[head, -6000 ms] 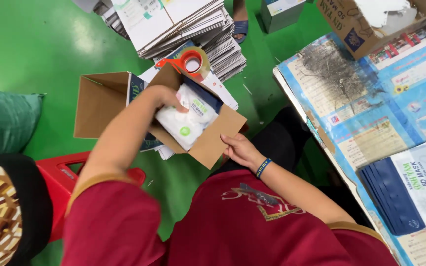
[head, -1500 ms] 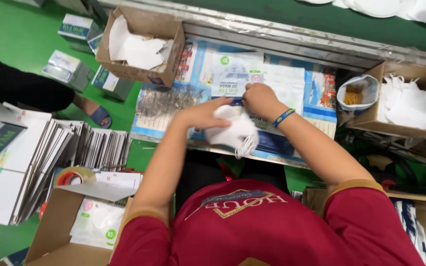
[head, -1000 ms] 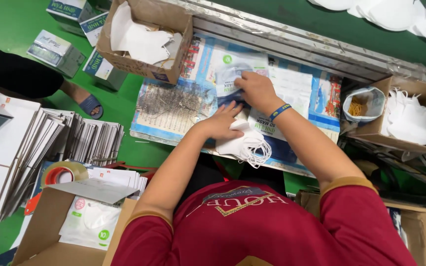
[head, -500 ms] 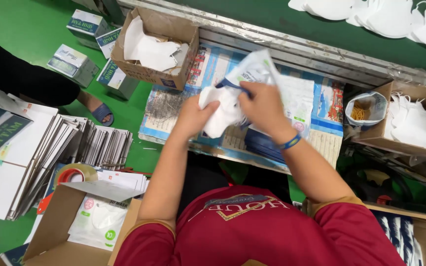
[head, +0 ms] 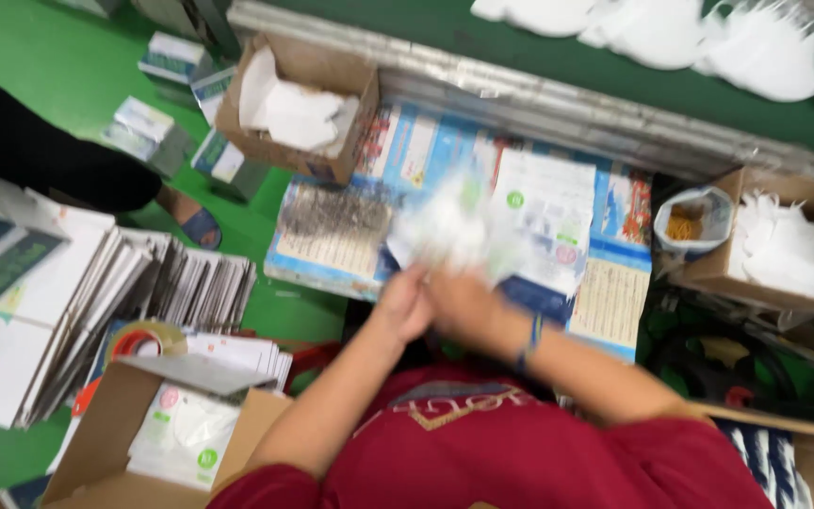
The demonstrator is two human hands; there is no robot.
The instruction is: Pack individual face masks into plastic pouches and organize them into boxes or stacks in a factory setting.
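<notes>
2 hands are close together in the middle of the picture, near the front edge of the desk (head: 614, 311). The left hand (head: 405, 303) and the right hand (head: 463, 306) are touching each other. Both are grasping a white mask and its clear bag (head: 454, 231), which are blurry because they are moving fast. I cannot tell if the mask is all the way in the bag.

A moment ago the hands held the mask up higher, over the middle of the desk, with the bag standing tall. Now the hands have come down and back toward the person's red shirt (head: 482, 452). The mask and bag have come with them, and they sit just above the fingers. So I think the stuffing step is almost done, and this pack looks nearly ready.

The desk is covered with blue and white printed sheets (head: 558, 217). At its far left corner sits a brown box of white masks (head: 299, 108). Past the right edge is another brown box of masks (head: 784, 250), with a small bag of yellow bits (head: 688, 221) beside it. Down on the green floor (head: 68, 75), by the person's left side, an open carton (head: 143, 443) holds finished packs (head: 186, 434). A roll of tape (head: 143, 339) lies just behind it.
</notes>
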